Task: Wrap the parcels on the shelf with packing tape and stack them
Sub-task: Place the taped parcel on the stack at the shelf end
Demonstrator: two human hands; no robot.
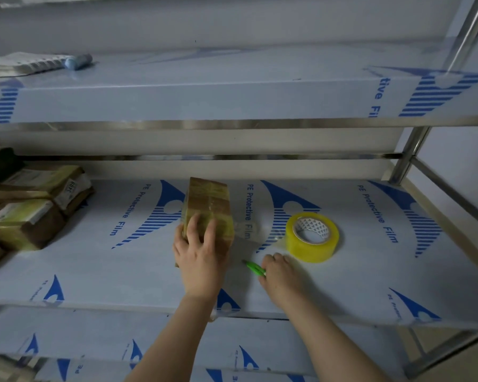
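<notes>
A brown cardboard parcel (208, 202) wrapped in clear tape stands on the middle shelf (116, 266). My left hand (198, 257) grips its near end. A strip of tape runs from the parcel's right side toward the yellow tape roll (312, 237), which lies flat to the right. My right hand (280, 274) rests on the shelf just in front of the roll, closed on a small green cutter (254, 268) whose tip points left toward the parcel.
Several taped parcels (31, 208) are stacked at the shelf's left end. On the upper shelf (232, 100) lie papers (25, 63) and a blue tube (79, 61). Steel posts (409, 153) stand at the right. A lower shelf (177, 346) sits below.
</notes>
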